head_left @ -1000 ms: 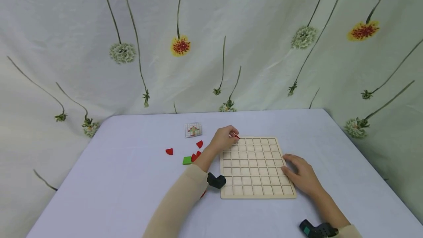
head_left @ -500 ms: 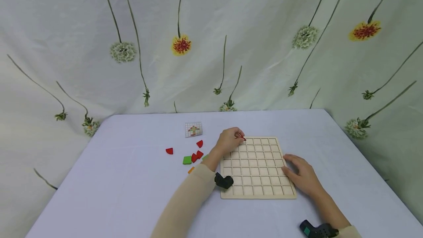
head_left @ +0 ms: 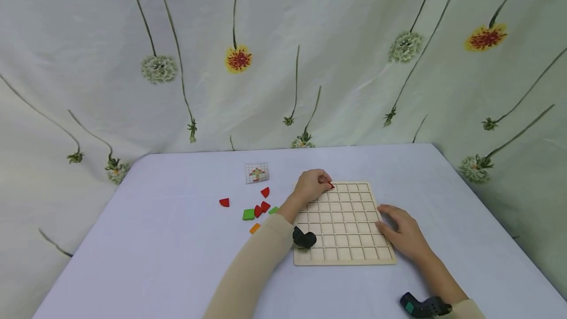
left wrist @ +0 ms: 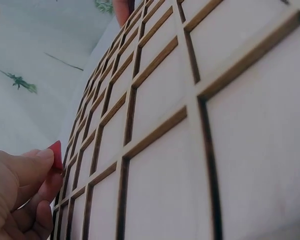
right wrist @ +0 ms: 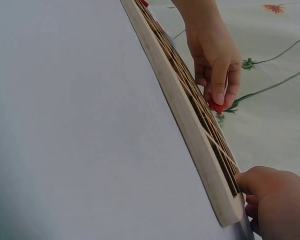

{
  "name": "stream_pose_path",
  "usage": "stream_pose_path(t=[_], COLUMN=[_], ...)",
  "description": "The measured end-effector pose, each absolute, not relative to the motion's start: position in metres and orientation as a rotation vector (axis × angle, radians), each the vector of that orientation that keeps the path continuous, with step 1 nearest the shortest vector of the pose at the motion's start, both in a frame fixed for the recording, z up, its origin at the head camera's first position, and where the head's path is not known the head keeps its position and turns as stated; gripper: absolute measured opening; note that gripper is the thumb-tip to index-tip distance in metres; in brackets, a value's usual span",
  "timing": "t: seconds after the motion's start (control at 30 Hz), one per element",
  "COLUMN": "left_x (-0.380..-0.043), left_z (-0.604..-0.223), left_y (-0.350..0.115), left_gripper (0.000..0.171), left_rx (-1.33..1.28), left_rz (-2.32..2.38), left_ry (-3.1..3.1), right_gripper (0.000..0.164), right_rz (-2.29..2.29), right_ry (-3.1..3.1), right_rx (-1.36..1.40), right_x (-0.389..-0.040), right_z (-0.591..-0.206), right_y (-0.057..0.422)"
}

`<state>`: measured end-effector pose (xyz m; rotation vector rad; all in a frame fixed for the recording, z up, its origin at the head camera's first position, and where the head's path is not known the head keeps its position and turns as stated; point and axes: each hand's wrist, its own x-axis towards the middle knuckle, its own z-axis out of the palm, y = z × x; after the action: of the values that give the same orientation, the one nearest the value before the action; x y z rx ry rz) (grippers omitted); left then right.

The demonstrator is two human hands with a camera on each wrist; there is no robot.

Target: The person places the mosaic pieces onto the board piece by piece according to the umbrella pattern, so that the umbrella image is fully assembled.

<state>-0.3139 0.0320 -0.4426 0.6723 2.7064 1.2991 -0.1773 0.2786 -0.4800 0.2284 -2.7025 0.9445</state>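
A square wooden grid board (head_left: pixel 345 228) lies flat on the table. Over its far edge, left of the middle, my left hand (head_left: pixel 312 186) pinches a small red piece (left wrist: pixel 57 155) between thumb and fingers; most of that piece is covered by the fingertips. My right hand (head_left: pixel 404 231) rests at the board's right edge, thumb on the rim and fingers along the side, fairly relaxed. Left of the board lie red quarter-round pieces (head_left: pixel 224 202), a green square (head_left: pixel 249 214), another green piece (head_left: pixel 273 210) and an orange piece (head_left: pixel 255 228).
A small card with a printed grid picture (head_left: pixel 257 173) lies behind the loose pieces. The white-covered table (head_left: pixel 146 250) runs back to a flowered cloth (head_left: pixel 266 112) hanging behind it. Each wrist wears a dark camera band.
My left hand has moved to the right along the board's far edge, carrying the red piece. The orange and second green pieces, earlier hidden by the arm, now show. My right hand has stayed put.
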Motion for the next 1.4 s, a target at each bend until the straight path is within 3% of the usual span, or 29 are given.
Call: stream_pose_path(t=[1.4], left_x=[-0.314], left_z=[-0.452], left_y=[0.044], left_gripper=[0.013], left_rx=[0.697], left_rz=[0.968], left_ry=[2.941], right_gripper=[0.042], right_rz=[0.947], right_ry=[-2.71], right_rx=[0.214], right_x=[-0.177], right_z=[-0.48], right_y=[0.277])
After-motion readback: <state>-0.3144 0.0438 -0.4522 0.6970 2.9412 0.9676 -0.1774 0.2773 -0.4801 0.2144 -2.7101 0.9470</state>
